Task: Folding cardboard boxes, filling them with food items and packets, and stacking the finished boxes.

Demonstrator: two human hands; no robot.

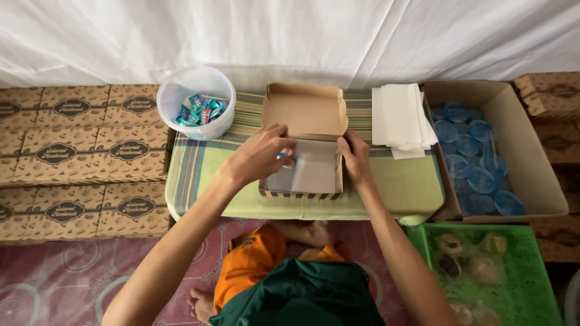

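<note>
- Head view, looking straight down on low table (405, 187) w/ striped green-yellow cloth, centre frame.
- Open cardboard box (305, 160) at centre, lid flipped up toward top of frame, white paper liner inside, striped band on near wall.
- Left hand (260, 156) over box's left side, fingers curled loosely, thumb & forefinger pinched on small blue-wrapped candy (284, 156), just above liner at left edge of box.
- Right hand (356, 160) on box's right wall, fingers bent & pressed to rim, thumb side inside; can't tell if gripping or just steadying.
- Round clear plastic tub (196, 99) upper left of box, on table corner, holding blue/green/red wrapped sweets (202, 110).
- Stack of white paper sheets (402, 118) just right of box lid, on table, upper right of centre.
- Big open carton (531, 151) at right, touching table edge, filled w/ blue-lidded clear cups (477, 160).
- Green plastic basket (531, 284) lower right, w/ bagged brownish items, blurred.
- Stacks of closed printed brown boxes (84, 157) filling left side; more at far right edge.
- White cloth backdrop (290, 36) across top.
- Orange & dark green clothing, bare feet on patterned red mat (72, 271), bottom centre.
</note>
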